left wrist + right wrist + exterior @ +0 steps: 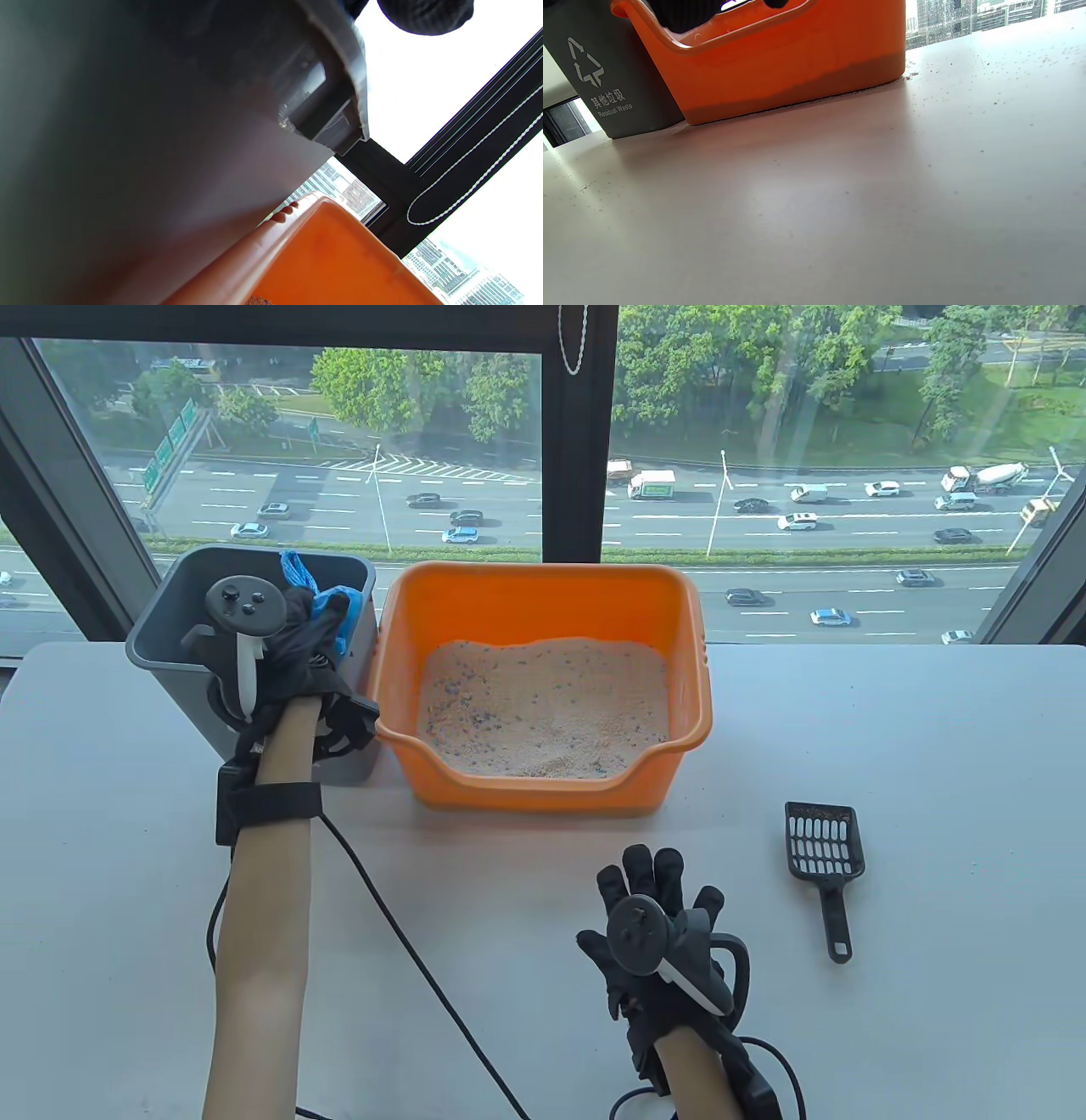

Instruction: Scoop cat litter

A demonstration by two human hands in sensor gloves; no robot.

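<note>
An orange litter box holds pale litter with coloured specks. It also shows in the left wrist view and the right wrist view. A black slotted scoop lies on the table at the right, untouched. My left hand is over the grey bin and holds a blue bag at the bin's mouth. My right hand rests flat on the table with its fingers spread, left of the scoop and in front of the box.
The grey bin stands against the box's left side; its label shows in the right wrist view. The white table carries scattered litter grains. Glove cables trail across the front. A window lies behind.
</note>
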